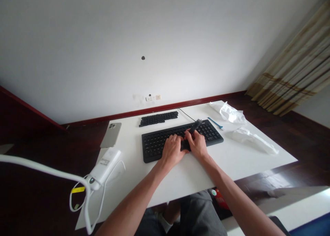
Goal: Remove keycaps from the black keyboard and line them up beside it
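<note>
A black keyboard (154, 149) lies on the white table at a slight slant, its right end farther back. My left hand (173, 148) rests on its middle keys, fingers bent over them and thumb stretched toward the front edge. Close beside it, my right hand (197, 143) is closed around a black stick-shaped tool (196, 126); the tool slants up and back to the right, and its lower end is hidden by the fingers. Behind the keyboard lie black keycaps (158, 119) packed in rows. To the right is a thin blue tool (215, 123).
Crumpled white plastic bags (229, 113) lie on the right of the table (185, 181). On the left are a phone (111, 134) and a white charging device (105, 165) with a looped cable. A thick white tube (41, 166) crosses the lower left. The wall stands behind.
</note>
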The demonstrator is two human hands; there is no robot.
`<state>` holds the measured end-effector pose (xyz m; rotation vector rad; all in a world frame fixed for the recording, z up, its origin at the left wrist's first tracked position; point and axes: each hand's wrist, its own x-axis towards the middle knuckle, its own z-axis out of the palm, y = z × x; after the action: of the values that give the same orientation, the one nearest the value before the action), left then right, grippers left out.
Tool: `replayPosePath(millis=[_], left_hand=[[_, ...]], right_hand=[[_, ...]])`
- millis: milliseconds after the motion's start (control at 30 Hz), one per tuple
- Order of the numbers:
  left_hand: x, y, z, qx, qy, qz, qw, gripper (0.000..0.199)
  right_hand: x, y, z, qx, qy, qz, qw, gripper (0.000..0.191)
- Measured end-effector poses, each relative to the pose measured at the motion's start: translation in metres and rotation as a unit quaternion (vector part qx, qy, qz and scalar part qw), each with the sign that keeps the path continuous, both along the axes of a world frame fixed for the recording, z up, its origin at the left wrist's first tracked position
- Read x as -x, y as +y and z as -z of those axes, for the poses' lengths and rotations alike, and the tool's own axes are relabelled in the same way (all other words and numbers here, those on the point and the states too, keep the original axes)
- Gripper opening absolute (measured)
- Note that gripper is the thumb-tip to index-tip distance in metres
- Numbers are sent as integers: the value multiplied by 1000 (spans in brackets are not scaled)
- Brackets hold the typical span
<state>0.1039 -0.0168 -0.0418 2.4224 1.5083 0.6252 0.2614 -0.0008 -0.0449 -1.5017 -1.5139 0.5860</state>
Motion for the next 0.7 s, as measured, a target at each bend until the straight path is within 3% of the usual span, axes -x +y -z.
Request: replayPosePath(millis=[467,700], left_hand=[[1,0,-1,-6,-22,3,1000,44],[2,-1,-2,-10,-42,-3,999,40]], right_hand=[[-1,-2,0,-13,-58,28,998,36],[-4,-8,-3,-12,-37,-27,999,32]])
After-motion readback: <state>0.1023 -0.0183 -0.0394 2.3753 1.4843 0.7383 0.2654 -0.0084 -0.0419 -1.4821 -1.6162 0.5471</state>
